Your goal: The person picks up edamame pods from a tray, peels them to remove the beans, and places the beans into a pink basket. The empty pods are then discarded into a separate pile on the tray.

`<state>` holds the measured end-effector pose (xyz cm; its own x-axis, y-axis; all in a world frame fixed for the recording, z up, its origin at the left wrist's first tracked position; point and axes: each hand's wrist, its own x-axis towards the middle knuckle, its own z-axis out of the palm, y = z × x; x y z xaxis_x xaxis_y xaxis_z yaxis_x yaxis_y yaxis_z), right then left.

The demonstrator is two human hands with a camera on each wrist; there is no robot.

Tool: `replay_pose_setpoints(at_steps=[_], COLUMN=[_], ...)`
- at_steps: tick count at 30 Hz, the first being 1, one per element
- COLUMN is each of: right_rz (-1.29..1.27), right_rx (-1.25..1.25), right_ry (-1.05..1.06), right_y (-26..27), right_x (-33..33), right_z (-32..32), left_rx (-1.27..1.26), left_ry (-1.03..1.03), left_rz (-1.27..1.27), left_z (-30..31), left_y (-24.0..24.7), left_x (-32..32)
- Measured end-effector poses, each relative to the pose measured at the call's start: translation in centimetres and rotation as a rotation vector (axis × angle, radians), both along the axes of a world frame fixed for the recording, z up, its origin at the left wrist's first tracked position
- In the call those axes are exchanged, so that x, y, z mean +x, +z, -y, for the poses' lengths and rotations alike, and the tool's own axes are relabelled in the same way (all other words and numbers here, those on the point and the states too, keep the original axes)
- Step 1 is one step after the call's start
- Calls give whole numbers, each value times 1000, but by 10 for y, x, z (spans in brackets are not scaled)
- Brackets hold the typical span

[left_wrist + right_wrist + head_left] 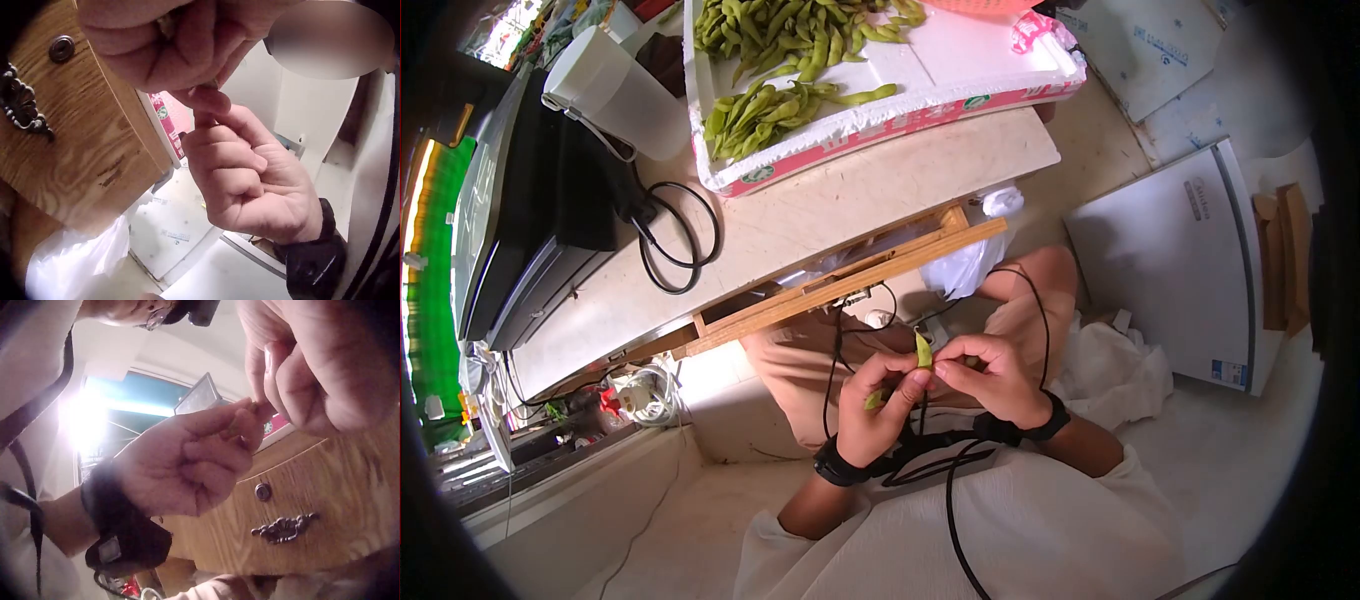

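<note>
In the head view, both hands meet over the person's lap. My left hand (pixel 876 408) pinches a green soybean pod (pixel 923 350) between thumb and index finger, the pod's tip pointing up. Another bit of green pod (pixel 874 400) shows inside the curled left fingers. My right hand (pixel 992 378) has its thumb and index finger pinched at the pod's side, its other fingers curled in. In the right wrist view the left hand (pixel 194 456) meets the right fingertips, and the pod is mostly hidden. The left wrist view shows the right hand (pixel 250 178) with curled fingers.
A white foam box (pixel 880 125) of soybean pods (pixel 790 40) stands on the table (pixel 880 170). Below it, a wooden drawer (pixel 850 280) juts out above the knees. Black cables (pixel 950 490) run across the lap. A small white fridge (pixel 1165 260) stands at the right.
</note>
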<state>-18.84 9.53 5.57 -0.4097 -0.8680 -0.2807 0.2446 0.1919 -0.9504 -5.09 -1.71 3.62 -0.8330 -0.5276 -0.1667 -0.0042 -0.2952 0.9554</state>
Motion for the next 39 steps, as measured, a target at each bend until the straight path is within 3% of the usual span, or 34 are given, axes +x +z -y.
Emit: replay_pose_setpoints(at_steps=[9, 15, 16, 18, 20, 21, 22, 24, 25, 27, 29, 32, 34, 35, 37, 39], right_rz=[3, 47, 48, 420, 500, 582, 582, -125, -124, -85, -103, -179, -237, -211, -184, 126], right_rx=[31, -46, -46, -110, -140, -167, -169, 7, 6, 26, 17, -5, -18, -33, -47, -64], right_ry=[44, 30, 28, -25, -67, -108, -110, -88, -88, -20, 0, 40, 61, 65, 67, -3], right_y=[3, -4, -9, -19, -23, -24, -24, -25, -22, -16, -17, -17, -17, -18, -16, -10], right_x=[-5, -2, 1, 5, 7, 8, 6, -2, -2, -3, -3, -5, -6, -6, -4, 0], right_z=[-2, -4, -6, -9, -5, -4, -4, -6, -6, -7, -8, -10, -10, -10, -11, -8], left_rx=[-1, 98, 210, 320, 600, 599, 317, -295, -296, -604, -606, -525, -266, -266, 203, 167], left_ry=[-24, -85, -109, -135, -83, -85, -34, 10, 10, -118, -91, -139, -151, -151, -201, -245], left_rz=[11, -23, -46, -70, -159, -158, -64, 136, 136, 283, 260, 272, 117, 117, 55, 74], left_z=[-4, -3, -2, -1, -3, -5, -7, -8, -6, -4, -5, -3, -2, -1, 2, 9], left_y=[-4, -2, -3, -6, -7, -6, -3, -1, 1, 9, -1, -5, -7, -8, -6, 0], left_x=[0, -1, 0, -2, -6, -8, -10, -9, -8, -7, -5, -3, -4, -4, -5, -4])
